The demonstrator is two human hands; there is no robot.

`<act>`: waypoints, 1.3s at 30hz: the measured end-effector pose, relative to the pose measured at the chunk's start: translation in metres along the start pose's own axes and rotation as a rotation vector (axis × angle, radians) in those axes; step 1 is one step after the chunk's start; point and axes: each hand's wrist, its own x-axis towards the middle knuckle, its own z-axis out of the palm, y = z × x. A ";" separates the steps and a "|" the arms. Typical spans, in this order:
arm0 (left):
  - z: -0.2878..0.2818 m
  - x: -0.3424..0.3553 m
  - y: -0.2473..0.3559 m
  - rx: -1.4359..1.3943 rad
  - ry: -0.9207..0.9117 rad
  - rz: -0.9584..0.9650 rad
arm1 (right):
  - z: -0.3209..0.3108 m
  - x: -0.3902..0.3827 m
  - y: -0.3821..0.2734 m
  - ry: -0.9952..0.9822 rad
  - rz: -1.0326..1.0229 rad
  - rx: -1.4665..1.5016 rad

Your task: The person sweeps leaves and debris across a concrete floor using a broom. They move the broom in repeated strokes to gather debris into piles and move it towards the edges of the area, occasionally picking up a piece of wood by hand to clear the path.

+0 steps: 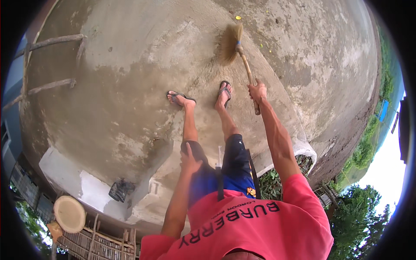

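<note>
My right hand [258,93] grips the wooden handle of a straw broom [237,37] with a blue binding. The broom's head lies on the grey concrete [125,78], beyond my right foot. My left hand [189,160] rests on my left thigh just above the knee, its fingers apart and holding no object. Both my feet, in dark flip-flops [184,97], stand on the concrete. A small yellow object [238,17] lies just past the broom head.
Wooden railings [54,41] stand at left. A low white step edge [78,182] holds a dark crumpled object [117,190]. A round tray [69,214] sits by a bamboo fence [95,242]. A concrete ledge, leaves [271,186] and greenery lie at right.
</note>
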 end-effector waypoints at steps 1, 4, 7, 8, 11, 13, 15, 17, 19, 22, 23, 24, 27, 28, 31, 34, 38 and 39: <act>-0.002 0.001 -0.008 -0.018 0.013 -0.015 | 0.006 0.003 -0.021 0.034 -0.018 -0.150; -0.017 0.001 -0.031 -0.102 0.034 -0.014 | 0.051 -0.055 -0.038 0.080 -0.113 -0.234; -0.032 0.001 -0.036 -0.195 0.072 -0.002 | 0.066 -0.145 -0.031 0.025 -0.302 -0.158; -0.033 0.001 -0.045 -0.222 0.082 -0.021 | 0.078 -0.193 -0.051 -0.167 -0.163 -0.048; -0.045 0.001 -0.038 -0.293 0.084 -0.024 | 0.115 -0.259 -0.038 -0.403 -0.255 -0.164; -0.044 -0.007 -0.041 -0.316 0.073 -0.063 | 0.158 -0.298 -0.069 -0.727 -0.040 -0.114; -0.047 -0.015 -0.037 -0.411 0.077 -0.087 | 0.230 -0.299 -0.068 -0.889 0.008 -0.024; -0.055 -0.014 -0.028 -0.500 0.094 -0.098 | 0.305 -0.285 -0.076 -1.021 -0.008 -0.075; -0.064 -0.010 -0.008 -0.574 0.110 -0.083 | 0.351 -0.246 -0.092 -1.005 -0.071 -0.152; -0.048 -0.001 0.014 -0.527 0.127 -0.097 | 0.331 -0.143 -0.108 -0.769 -0.252 -0.361; -0.034 -0.005 0.002 -0.515 0.097 -0.172 | 0.313 -0.132 -0.116 -0.714 -0.254 -0.426; -0.042 -0.003 0.010 -0.545 0.026 -0.167 | 0.277 -0.084 -0.123 -0.599 -0.129 -0.313; -0.033 0.000 0.024 -0.503 0.046 -0.208 | 0.163 -0.003 -0.188 -0.297 -0.213 -0.330; -0.033 0.004 0.035 -0.494 0.052 -0.186 | 0.127 0.032 -0.203 -0.122 -0.322 -0.453; -0.036 0.016 0.052 -0.481 0.051 -0.167 | 0.065 0.076 -0.222 0.140 -0.427 -0.519; -0.042 0.015 0.049 -0.463 0.028 -0.209 | 0.052 0.015 -0.183 0.045 -0.590 -0.483; -0.050 0.021 0.049 -0.452 -0.006 -0.216 | 0.080 -0.146 -0.211 -0.397 -0.243 -0.394; -0.050 0.024 0.055 -0.421 0.014 -0.197 | 0.105 -0.143 -0.185 -0.448 -0.355 -0.332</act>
